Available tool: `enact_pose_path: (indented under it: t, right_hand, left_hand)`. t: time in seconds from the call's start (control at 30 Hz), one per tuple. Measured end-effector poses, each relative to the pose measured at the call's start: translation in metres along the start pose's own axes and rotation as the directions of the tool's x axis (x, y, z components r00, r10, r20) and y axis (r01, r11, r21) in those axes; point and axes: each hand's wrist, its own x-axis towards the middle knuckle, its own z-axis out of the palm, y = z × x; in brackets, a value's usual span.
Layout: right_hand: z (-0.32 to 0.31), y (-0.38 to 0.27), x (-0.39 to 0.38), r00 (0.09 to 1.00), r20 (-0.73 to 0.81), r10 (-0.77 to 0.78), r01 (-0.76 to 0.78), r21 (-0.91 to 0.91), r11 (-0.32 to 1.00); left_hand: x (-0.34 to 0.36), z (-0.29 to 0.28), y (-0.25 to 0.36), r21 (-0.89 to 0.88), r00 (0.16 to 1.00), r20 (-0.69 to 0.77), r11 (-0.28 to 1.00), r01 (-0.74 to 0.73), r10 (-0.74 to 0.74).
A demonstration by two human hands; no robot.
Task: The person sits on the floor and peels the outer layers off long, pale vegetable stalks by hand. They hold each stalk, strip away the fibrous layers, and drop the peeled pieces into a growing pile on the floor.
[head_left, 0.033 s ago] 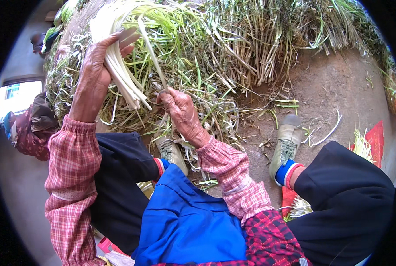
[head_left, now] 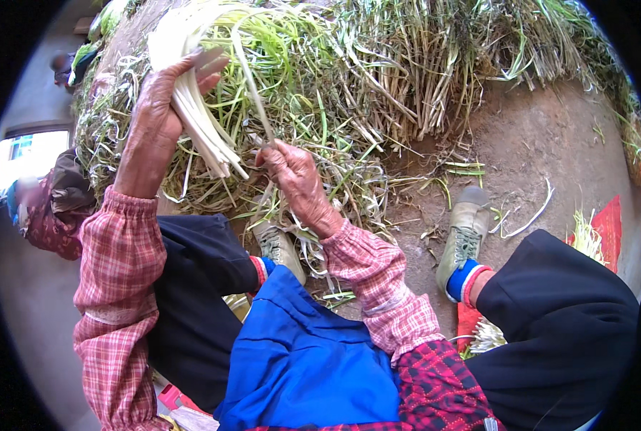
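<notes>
My left hand (head_left: 157, 118) is wrapped round a bundle of long white-green stalks (head_left: 204, 129), like blanched garlic chives, its cut ends pointing down toward me. The bundle's upper part bends over above the fingers. To its right, my right hand (head_left: 299, 178) pinches the lower end of a single stalk (head_left: 253, 90) that arches down from the top of the bundle. The fingertips hide that end. Beneath both hands lies a heap of loose green and withered leaves (head_left: 284, 108).
Dry, upright bunches of stems (head_left: 421, 86) stand at the far side. My shoes (head_left: 462, 237) rest on the brown earth floor. More pale stalks lie on red sheets (head_left: 607, 233) at the right. A person in a maroon patterned garment (head_left: 51, 223) is at the left.
My right hand has shifted very slightly to the right with the single stalk. The left hand and its bundle are almost unmoved.
</notes>
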Motion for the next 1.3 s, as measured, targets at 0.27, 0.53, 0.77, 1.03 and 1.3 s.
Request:
enact_pose_path:
  t: [0.27, 0.53, 0.77, 1.03, 1.3]
  right_hand:
    - [-0.006, -0.002, 0.0, 0.992, 0.072, 0.099, -0.11, 0.18, 0.977]
    - [-0.001, -0.008, 0.001, 0.983, 0.086, 0.161, -0.175, 0.191, 0.966]
    - [0.003, -0.017, 0.001, 0.968, 0.003, 0.25, -0.23, 0.403, 0.886]
    - [0.001, -0.014, 0.007, 0.992, -0.106, 0.069, -0.038, 0.269, 0.962]
    - [-0.011, -0.016, 0.005, 0.991, -0.005, 0.136, -0.126, 0.361, 0.924]
  left_hand:
    - [-0.011, 0.017, -0.026, 0.017, 0.988, 0.014, 0.988, 0.152, -0.152]
    - [-0.031, 0.038, -0.038, 0.049, 0.942, 0.18, 0.959, 0.279, -0.283]
    - [-0.034, 0.045, -0.041, 0.135, 0.987, 0.055, 0.98, 0.144, -0.153]
    - [-0.033, 0.042, -0.045, 0.161, 0.989, 0.012, 0.977, 0.143, -0.146]
    - [-0.032, 0.04, -0.048, 0.158, 0.984, 0.021, 0.973, 0.171, -0.177]
